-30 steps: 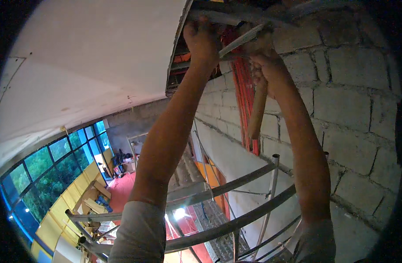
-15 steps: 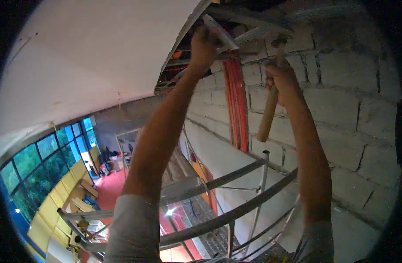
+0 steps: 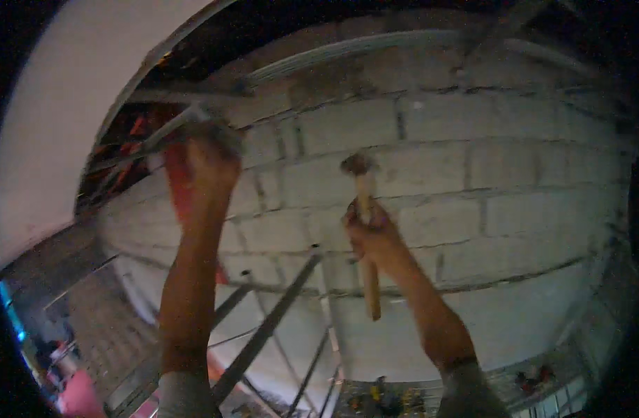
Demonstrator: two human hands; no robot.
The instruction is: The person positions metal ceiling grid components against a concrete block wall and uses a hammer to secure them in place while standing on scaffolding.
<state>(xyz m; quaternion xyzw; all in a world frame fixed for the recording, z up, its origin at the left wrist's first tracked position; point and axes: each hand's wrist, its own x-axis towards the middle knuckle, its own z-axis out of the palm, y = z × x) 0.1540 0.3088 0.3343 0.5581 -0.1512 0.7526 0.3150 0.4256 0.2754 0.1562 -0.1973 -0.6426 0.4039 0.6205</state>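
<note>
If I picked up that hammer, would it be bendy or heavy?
The hammer probably wouldn't bend: its wooden-looking handle looks straight above and below the right hand. It would likely feel heavier at the top, where the dark, blurred head looks like metal.

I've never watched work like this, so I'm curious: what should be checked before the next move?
1. Right hand wrapped round the hammer: ok.
2. Hammer well apart from the left hand: ok.
3. Left hand clearly visible: not ok, blurred.
4. Left hand's hold: cannot tell.
5. Red strands clear of that arm: cannot tell, they overlap in view.
</note>
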